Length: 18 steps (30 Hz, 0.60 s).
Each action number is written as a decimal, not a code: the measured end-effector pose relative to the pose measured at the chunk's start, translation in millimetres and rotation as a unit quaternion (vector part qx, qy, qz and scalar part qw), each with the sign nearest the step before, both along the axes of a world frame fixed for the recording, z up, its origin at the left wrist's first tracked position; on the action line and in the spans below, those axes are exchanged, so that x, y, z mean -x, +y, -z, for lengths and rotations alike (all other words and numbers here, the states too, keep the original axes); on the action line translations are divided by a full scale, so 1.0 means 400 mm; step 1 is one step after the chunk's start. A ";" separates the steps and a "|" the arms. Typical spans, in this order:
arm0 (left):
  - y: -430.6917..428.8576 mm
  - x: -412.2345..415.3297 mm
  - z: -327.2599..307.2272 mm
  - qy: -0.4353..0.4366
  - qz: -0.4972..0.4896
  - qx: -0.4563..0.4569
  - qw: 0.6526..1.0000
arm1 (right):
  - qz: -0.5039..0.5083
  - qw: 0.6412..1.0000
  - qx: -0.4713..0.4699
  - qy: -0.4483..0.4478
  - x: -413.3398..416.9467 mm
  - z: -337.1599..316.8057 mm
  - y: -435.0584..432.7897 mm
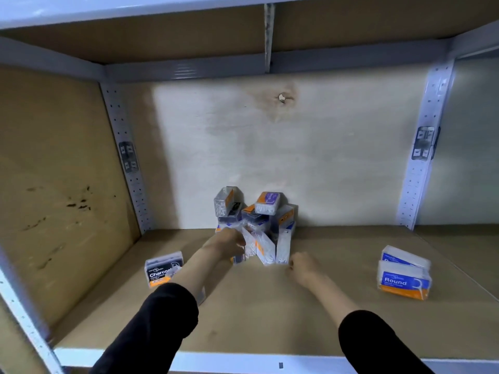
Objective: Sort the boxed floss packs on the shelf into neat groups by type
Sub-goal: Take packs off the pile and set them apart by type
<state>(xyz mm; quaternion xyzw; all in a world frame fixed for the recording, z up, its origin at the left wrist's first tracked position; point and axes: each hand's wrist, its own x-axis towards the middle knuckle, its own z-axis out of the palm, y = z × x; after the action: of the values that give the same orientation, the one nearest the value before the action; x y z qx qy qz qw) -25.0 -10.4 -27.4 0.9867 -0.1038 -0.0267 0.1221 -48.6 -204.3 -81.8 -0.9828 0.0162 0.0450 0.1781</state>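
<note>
A jumbled pile of floss packs (259,222) leans against the back wall of the shelf, mixing clear, black, purple and orange boxes. My left hand (229,242) is at the pile's lower left, fingers closed around a small pack (239,259) at its base. My right hand (303,265) hovers just right of the pile, fingers curled, holding nothing that I can see. A black Charcoal pack (162,268) stands at the left. Two blue Round packs (403,275) sit together at the right.
The shelf board (256,319) is brown, with a white front edge. A wooden side panel (62,184) closes the left. Perforated metal uprights (424,147) stand at the back corners. Another shelf hangs overhead.
</note>
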 end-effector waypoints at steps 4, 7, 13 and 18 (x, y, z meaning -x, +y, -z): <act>0.025 -0.016 -0.018 -0.029 -0.013 -0.001 1.000 | -0.007 1.000 -0.002 -0.018 -0.028 -0.009 0.011; 0.038 -0.040 -0.026 -0.050 -0.031 -0.011 0.998 | -0.018 0.998 -0.006 -0.055 -0.055 -0.025 0.018; 0.047 -0.107 -0.019 -0.060 -0.014 -0.065 0.996 | -0.029 0.991 -0.013 -0.129 -0.137 -0.075 0.034; 0.053 -0.161 0.011 -0.043 0.037 -0.141 0.988 | -0.028 0.981 -0.019 -0.189 -0.223 -0.118 0.044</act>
<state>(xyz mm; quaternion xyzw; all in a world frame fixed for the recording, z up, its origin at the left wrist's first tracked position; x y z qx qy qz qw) 39.2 10.9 -31.6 0.9897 -0.1410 -0.0035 -0.0235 40.5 -186.5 -34.8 -0.9702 -0.0458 -0.1359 0.1954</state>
